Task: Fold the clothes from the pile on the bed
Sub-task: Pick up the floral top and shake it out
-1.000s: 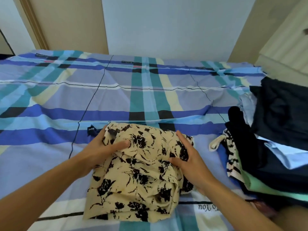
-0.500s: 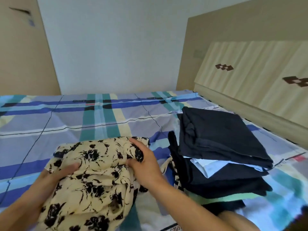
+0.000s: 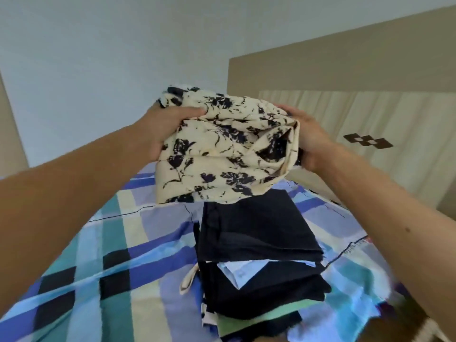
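A folded cream garment with black flower print (image 3: 222, 149) hangs in the air, held from both sides. My left hand (image 3: 165, 129) grips its left edge with the thumb on top. Its right edge sits in my right hand (image 3: 308, 139). Directly below and nearer to me stands a stack of folded clothes (image 3: 256, 255) on the bed: a dark navy piece on top, then light blue, more dark pieces and a green one lower down. The garment's lower edge is just above the stack's far end.
The checked blue, teal and cream bed sheet (image 3: 116, 267) spreads to the left of the stack. A beige padded headboard (image 3: 370, 119) stands at the right behind my hands. A pale wall (image 3: 98, 58) fills the back.
Both hands lifted the flower-print garment off the sheet and carried it up and to the right, over the stack. The view swung right towards the headboard.
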